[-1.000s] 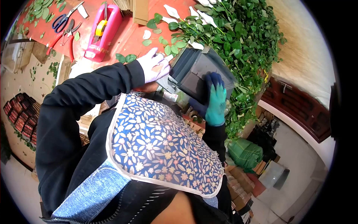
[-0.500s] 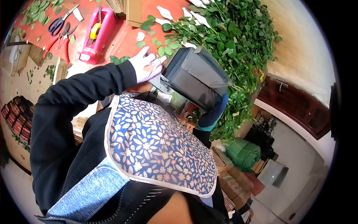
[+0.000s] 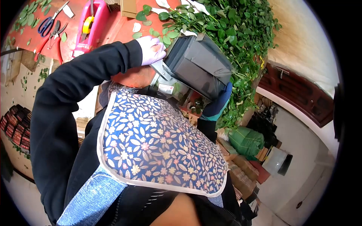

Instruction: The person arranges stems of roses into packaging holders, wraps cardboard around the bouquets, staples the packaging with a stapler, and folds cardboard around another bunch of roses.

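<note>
My left hand (image 3: pixel 151 51), in a pale lavender glove, is closed around the end of a grey metal lever-like handle (image 3: pixel 162 69). The handle lies against the near side of a dark grey box-shaped bundle (image 3: pixel 201 62) wrapped in clear film. At the far lower corner of that bundle is my right hand (image 3: pixel 221 101), in a blue glove; it presses on the side, its fingers partly hidden behind. A white label with a barcode (image 3: pixel 166 88) shows below the handle. White-wrapped flower buds (image 3: pixel 198 6) on leafy green stems lie behind the bundle.
A pink tape dispenser (image 3: pixel 90 28) with yellow tape stands on the red table (image 3: pixel 117 30). Beside it lie scissors (image 3: pixel 52 19) and red-handled pruning shears (image 3: pixel 51 40). A pile of green foliage (image 3: pixel 245 41) fills the right side. A green sack (image 3: pixel 247 139) and cartons sit on the floor.
My left hand's fingers have curled closed around the metal handle; before, they were more spread. My right hand stays at the bundle. The view has shifted slightly.
</note>
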Motion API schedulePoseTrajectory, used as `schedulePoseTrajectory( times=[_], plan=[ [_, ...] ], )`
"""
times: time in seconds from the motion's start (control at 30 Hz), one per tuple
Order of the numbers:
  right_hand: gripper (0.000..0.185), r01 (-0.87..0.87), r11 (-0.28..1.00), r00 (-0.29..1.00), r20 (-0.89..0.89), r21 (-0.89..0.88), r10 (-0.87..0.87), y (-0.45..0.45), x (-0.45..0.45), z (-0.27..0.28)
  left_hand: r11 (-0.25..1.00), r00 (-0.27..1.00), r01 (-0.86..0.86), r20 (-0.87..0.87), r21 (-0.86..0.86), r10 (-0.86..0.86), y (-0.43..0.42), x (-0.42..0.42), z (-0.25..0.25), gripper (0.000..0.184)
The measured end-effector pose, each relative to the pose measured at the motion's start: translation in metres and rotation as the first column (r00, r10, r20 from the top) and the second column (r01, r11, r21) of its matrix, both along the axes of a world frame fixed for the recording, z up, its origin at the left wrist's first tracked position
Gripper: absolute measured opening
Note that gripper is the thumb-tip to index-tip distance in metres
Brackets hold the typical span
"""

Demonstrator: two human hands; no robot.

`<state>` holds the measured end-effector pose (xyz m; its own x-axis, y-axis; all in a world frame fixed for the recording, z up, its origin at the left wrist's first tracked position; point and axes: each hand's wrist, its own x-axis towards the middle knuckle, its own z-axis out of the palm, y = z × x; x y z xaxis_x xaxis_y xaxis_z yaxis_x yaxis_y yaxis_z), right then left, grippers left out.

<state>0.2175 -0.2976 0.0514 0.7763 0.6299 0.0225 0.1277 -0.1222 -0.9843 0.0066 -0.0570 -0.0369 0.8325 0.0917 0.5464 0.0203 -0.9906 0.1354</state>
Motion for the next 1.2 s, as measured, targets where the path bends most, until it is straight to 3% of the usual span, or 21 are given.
schedulePoseTrajectory(
  times=[0.07, 0.1, 0.13, 0.23, 0.27, 0.3, 0.33, 0.4, 0.47, 0.5, 0.53, 0.6, 0.73, 0.8, 0.93, 1.0, 1.1, 1.2],
  plan=[
    [0.058, 0.007, 0.997, 0.998, -0.059, 0.070, -0.003, 0.008, -0.001, -0.003, 0.999, 0.947, -0.009, -0.320, 0.040, 0.022, -0.002, -0.007, 0.005, 0.028],
    [0.057, 0.011, 0.998, 0.998, -0.068, 0.057, -0.007, 0.011, -0.001, 0.001, 0.994, 0.983, -0.044, -0.175, 0.103, 0.062, -0.008, -0.014, -0.008, 0.026],
    [0.055, 0.015, 0.999, 0.997, -0.077, 0.044, -0.011, 0.017, -0.002, 0.008, 0.994, 0.974, -0.043, -0.216, 0.100, 0.064, -0.014, -0.017, 0.001, 0.026],
    [0.059, 0.047, 0.997, 0.974, -0.225, 0.065, -0.032, 0.017, -0.003, 0.007, 0.988, 0.992, 0.015, -0.126, 0.153, 0.005, 0.004, -0.031, 0.013, 0.033],
    [0.059, 0.052, 0.996, 0.966, -0.256, 0.073, -0.032, 0.018, -0.005, 0.007, 0.994, 0.967, 0.054, -0.252, 0.095, -0.028, 0.018, -0.038, 0.022, 0.039],
    [0.055, 0.104, 0.992, 0.964, -0.253, 0.078, -0.081, 0.019, -0.009, 0.006, 0.991, 0.893, 0.012, -0.445, -0.130, -0.069, 0.034, -0.040, 0.031, 0.041],
    [0.054, 0.082, 0.993, 0.967, -0.248, 0.082, -0.059, 0.016, -0.005, 0.004, 0.938, 0.788, -0.079, -0.598, -0.339, -0.149, 0.048, -0.040, 0.042, 0.042],
    [0.052, 0.045, 0.995, 0.970, -0.240, 0.094, -0.021, 0.008, 0.003, -0.007, 0.751, 0.688, -0.344, -0.696, -0.563, -0.207, 0.066, -0.031, 0.054, 0.039],
    [0.053, 0.068, 0.997, 0.995, 0.073, 0.020, -0.069, 0.000, 0.005, -0.020, 0.548, 0.534, -0.505, -0.740, -0.667, -0.408, 0.090, -0.007, 0.029, 0.044],
    [0.053, 0.065, 0.997, 0.998, -0.019, 0.037, -0.065, -0.003, 0.004, -0.018, 0.348, 0.545, -0.501, -0.601, -0.792, -0.584, 0.099, 0.003, 0.010, 0.046],
    [0.053, 0.055, 0.998, 0.998, -0.015, 0.041, -0.054, -0.004, 0.003, -0.019, -0.048, 0.549, -0.656, -0.432, -0.754, -0.715, 0.100, 0.012, 0.003, 0.039],
    [0.053, 0.085, 0.996, 0.996, 0.037, -0.004, -0.085, -0.007, 0.006, -0.023, -0.142, 0.509, -0.706, -0.357, -0.694, -0.783, 0.111, 0.025, 0.017, 0.033],
    [0.051, 0.155, 0.982, 0.987, 0.063, -0.112, -0.148, -0.009, 0.006, -0.021, -0.183, 0.435, -0.689, -0.198, -0.701, -0.878, 0.129, 0.054, 0.006, 0.039],
    [0.050, 0.152, 0.986, 0.988, 0.038, -0.068, -0.149, -0.031, -0.033, -0.001, -0.237, 0.446, -0.689, -0.143, -0.685, -0.884, 0.112, 0.026, 0.019, 0.040],
    [0.050, 0.192, 0.968, 0.978, 0.110, -0.163, -0.176, -0.028, -0.048, 0.016, -0.335, 0.439, -0.718, -0.024, -0.610, -0.898, 0.113, 0.020, 0.018, 0.041],
    [0.051, 0.231, 0.954, 0.971, -0.018, -0.189, -0.238, -0.021, -0.057, 0.033, -0.351, 0.420, -0.736, 0.015, -0.580, -0.907, 0.113, 0.021, 0.017, 0.041],
    [0.051, 0.256, 0.950, 0.960, -0.066, -0.178, -0.271, -0.032, -0.056, 0.031, -0.357, 0.398, -0.761, 0.046, -0.542, -0.916, 0.107, 0.018, 0.019, 0.042],
    [0.051, 0.241, 0.945, 0.969, 0.006, -0.221, -0.246, -0.041, -0.057, 0.030, -0.345, 0.354, -0.791, 0.082, -0.505, -0.931, 0.096, 0.025, 0.021, 0.040]
  ],
)
